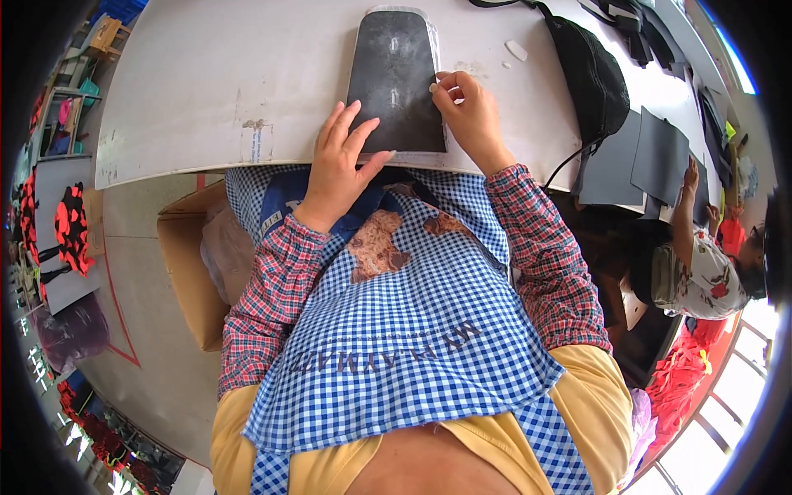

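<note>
A dark grey, tapered panel (394,74) with a thin pale border lies flat on the white table (206,82), its wide end at the near edge. My left hand (340,161) rests on the panel's lower left corner with fingers spread apart. My right hand (469,111) is at the panel's right edge, fingers pinched on a small white piece, probably chalk, that touches the border.
A black bag (590,78) with a strap lies on the table to the right, beside dark grey sheets (652,157). Another person (701,264) sits at the right. An open cardboard box (186,272) stands on the floor at my left. Small white scraps (516,49) lie near the bag.
</note>
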`<action>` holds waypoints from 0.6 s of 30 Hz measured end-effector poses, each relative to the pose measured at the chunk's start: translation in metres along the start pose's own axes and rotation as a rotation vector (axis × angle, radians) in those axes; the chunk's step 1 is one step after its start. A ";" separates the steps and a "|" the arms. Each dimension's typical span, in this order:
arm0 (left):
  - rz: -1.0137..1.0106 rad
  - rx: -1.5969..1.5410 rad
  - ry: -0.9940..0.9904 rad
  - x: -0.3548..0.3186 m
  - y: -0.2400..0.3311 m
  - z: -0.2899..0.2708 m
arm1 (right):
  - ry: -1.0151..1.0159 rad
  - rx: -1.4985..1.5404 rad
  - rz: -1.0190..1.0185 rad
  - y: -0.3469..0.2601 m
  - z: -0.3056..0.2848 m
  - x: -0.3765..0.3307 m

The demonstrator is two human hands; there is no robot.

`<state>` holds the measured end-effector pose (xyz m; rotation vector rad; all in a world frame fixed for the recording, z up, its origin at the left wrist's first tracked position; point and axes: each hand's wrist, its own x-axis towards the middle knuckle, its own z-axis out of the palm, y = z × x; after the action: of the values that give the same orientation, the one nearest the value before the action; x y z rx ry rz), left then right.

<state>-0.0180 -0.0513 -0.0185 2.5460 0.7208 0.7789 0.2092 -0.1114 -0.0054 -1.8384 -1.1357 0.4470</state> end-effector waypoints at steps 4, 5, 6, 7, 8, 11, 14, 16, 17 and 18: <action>0.021 -0.019 0.084 0.023 -0.006 0.000 | 0.097 0.039 -0.055 0.001 0.001 0.000; 0.022 -0.033 0.105 0.029 -0.009 0.001 | 0.111 0.042 -0.033 -0.003 0.000 0.000; 0.022 -0.038 0.099 0.035 -0.012 0.002 | 0.107 0.045 -0.038 -0.006 -0.001 0.000; 0.019 -0.034 0.103 0.039 -0.016 0.003 | 0.085 0.032 -0.016 -0.011 -0.002 0.000; 0.017 -0.009 0.081 0.045 -0.019 0.005 | 0.066 0.018 0.006 -0.014 -0.004 0.001; -0.002 0.040 0.021 0.051 -0.022 0.008 | -0.009 -0.009 0.038 -0.016 -0.002 0.005; -0.024 0.080 -0.057 0.052 -0.025 0.011 | -0.092 0.033 0.049 -0.022 0.001 0.009; -0.032 0.096 -0.095 0.051 -0.027 0.014 | -0.142 0.011 0.062 -0.023 0.003 0.013; -0.033 0.110 -0.104 0.050 -0.027 0.015 | -0.190 -0.010 0.075 -0.023 0.005 0.015; -0.034 0.123 -0.113 0.050 -0.028 0.015 | -0.194 -0.012 0.075 -0.023 0.007 0.016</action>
<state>0.0168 -0.0042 -0.0239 2.6548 0.7955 0.5915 0.2006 -0.0902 0.0126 -1.8843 -1.2027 0.6753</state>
